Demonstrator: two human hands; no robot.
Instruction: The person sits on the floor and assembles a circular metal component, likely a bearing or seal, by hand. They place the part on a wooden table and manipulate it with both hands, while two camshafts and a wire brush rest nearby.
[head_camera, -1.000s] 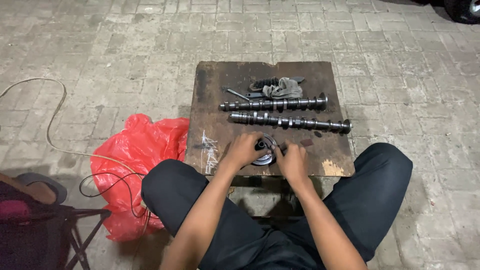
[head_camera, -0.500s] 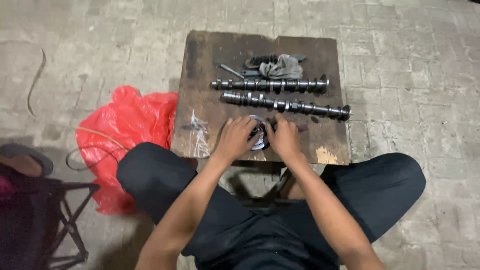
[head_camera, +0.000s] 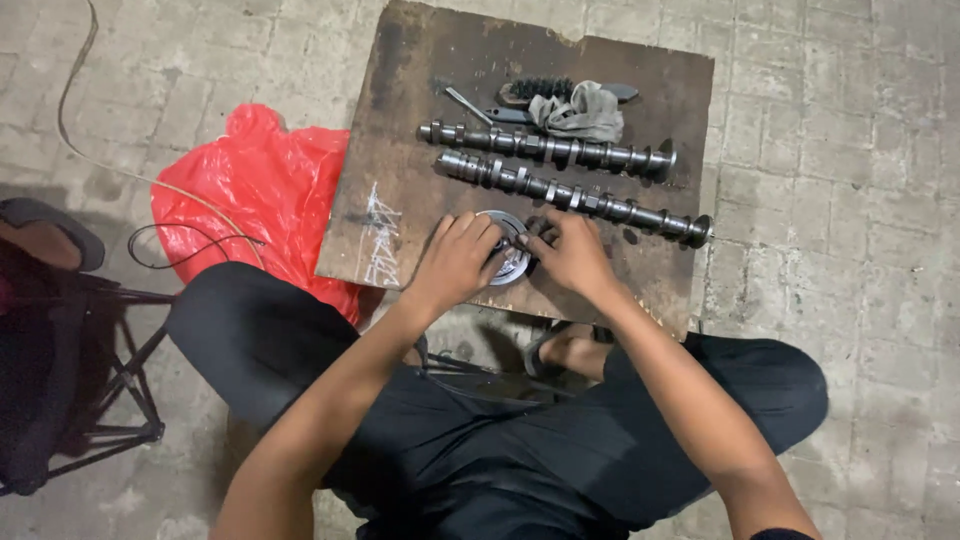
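Nearest the camera, the person sits with legs in dark trousers, both forearms extended toward the wooden board (head_camera: 400, 150) on the paved ground.

Left hand (head_camera: 462, 255): fingers curled over the left rim of a round metal disc part (head_camera: 508, 262), gripping it. Right hand (head_camera: 572, 252): fingers bent onto the right rim of the same part, touching it. Both hands close around the disc from opposite sides; neither is nearer. The disc lies flat on the near edge of the board, between the hands, mostly covered by them.

Just beyond the fingertips lies the near camshaft (head_camera: 590, 200), long axis running left to right, slanting slightly nearer at its right end. The far camshaft (head_camera: 545, 148) lies parallel behind it. Farther still: a grey rag (head_camera: 580, 115), a brush (head_camera: 535, 90) and a small metal tool (head_camera: 468, 104).

Left of the board sits a red plastic bag (head_camera: 265, 190); a folding stool (head_camera: 90, 370) stands at far left.
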